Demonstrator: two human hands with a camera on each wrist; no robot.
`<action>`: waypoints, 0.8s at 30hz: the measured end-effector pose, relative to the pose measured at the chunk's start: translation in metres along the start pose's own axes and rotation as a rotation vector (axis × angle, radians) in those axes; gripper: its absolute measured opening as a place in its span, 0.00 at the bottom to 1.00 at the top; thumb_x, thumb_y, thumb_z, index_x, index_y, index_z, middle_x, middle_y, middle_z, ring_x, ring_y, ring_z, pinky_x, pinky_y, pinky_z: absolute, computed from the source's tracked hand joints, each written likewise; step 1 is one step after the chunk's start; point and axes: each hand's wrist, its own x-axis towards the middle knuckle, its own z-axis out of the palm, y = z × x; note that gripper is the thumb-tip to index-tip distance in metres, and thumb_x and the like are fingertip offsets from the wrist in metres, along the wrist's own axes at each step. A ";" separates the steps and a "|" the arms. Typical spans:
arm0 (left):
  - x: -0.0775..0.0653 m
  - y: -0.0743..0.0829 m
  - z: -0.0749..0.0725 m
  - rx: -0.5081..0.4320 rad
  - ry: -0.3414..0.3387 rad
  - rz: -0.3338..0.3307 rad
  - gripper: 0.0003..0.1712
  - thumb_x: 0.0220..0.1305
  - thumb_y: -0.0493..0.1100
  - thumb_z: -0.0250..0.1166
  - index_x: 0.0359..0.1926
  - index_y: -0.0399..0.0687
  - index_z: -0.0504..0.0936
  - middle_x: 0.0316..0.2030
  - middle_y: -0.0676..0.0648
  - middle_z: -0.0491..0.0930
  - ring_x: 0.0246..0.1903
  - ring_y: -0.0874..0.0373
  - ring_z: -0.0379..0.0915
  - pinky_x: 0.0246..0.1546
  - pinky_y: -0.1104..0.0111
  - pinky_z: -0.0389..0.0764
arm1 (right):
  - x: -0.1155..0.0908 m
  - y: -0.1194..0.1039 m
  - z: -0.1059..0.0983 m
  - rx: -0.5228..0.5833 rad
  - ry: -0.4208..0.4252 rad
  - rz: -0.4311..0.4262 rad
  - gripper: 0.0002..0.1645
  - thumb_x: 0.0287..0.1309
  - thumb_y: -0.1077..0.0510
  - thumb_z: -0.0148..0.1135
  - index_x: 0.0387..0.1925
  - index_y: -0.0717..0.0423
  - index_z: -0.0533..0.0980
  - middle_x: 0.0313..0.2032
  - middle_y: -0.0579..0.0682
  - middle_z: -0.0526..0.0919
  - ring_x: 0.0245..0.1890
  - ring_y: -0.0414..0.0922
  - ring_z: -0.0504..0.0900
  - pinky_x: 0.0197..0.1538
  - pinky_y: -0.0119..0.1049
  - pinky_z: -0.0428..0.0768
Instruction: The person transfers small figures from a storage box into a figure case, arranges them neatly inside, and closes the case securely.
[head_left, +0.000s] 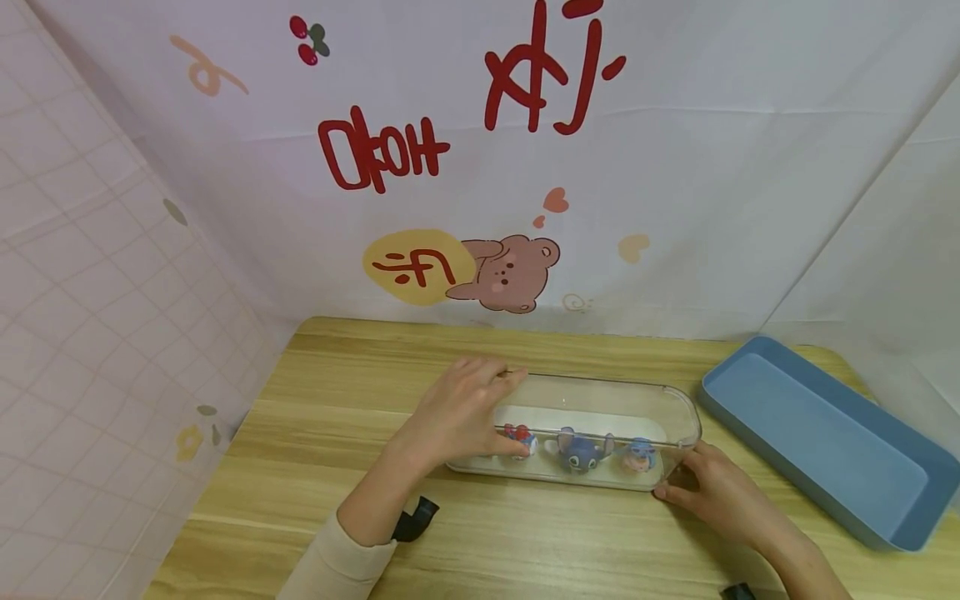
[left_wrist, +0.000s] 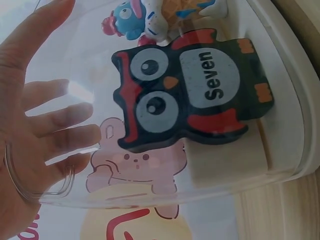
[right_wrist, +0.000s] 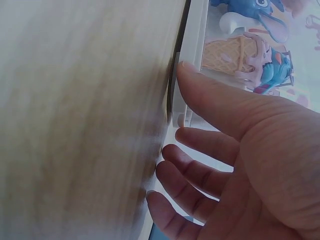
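A long display case with a clear cover (head_left: 600, 392) and a white base (right_wrist: 194, 55) stands on the table. Inside are a blue big-eared figurine (head_left: 581, 452), a waffle-cone figurine (right_wrist: 232, 54) at the right end, and another small red-and-blue figurine (head_left: 522, 435). An owl-shaped block (left_wrist: 155, 95) marked "Seven" shows through the cover in the left wrist view. My left hand (head_left: 457, 408) spans the cover near its left end, thumb in front and fingers behind. My right hand (head_left: 720, 487) holds the base at its right front corner, thumb on the rim.
An open blue tray (head_left: 817, 442) stands to the right, angled toward the table's edge. Printed white cloth (head_left: 675, 167) hangs behind and at both sides. Black straps (head_left: 416, 521) show by the wrists.
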 end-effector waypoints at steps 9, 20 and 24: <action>-0.002 0.001 0.002 -0.024 -0.003 -0.026 0.58 0.36 0.70 0.86 0.67 0.46 0.82 0.53 0.47 0.81 0.57 0.50 0.76 0.65 0.56 0.75 | 0.001 0.000 0.000 -0.006 0.005 -0.023 0.19 0.52 0.49 0.82 0.45 0.43 0.84 0.45 0.39 0.81 0.47 0.39 0.78 0.49 0.44 0.83; -0.004 0.004 0.002 -0.028 -0.011 -0.049 0.59 0.36 0.69 0.86 0.68 0.46 0.81 0.58 0.45 0.81 0.60 0.49 0.76 0.66 0.54 0.74 | 0.000 -0.002 -0.001 -0.009 -0.005 0.000 0.17 0.53 0.48 0.82 0.42 0.41 0.83 0.45 0.40 0.81 0.48 0.42 0.79 0.50 0.47 0.83; -0.005 0.006 0.001 -0.004 -0.031 -0.064 0.58 0.39 0.71 0.84 0.69 0.48 0.80 0.59 0.45 0.81 0.60 0.49 0.76 0.67 0.54 0.73 | 0.000 -0.003 -0.002 -0.011 -0.020 0.024 0.16 0.53 0.47 0.82 0.40 0.40 0.83 0.45 0.41 0.81 0.47 0.43 0.79 0.49 0.47 0.83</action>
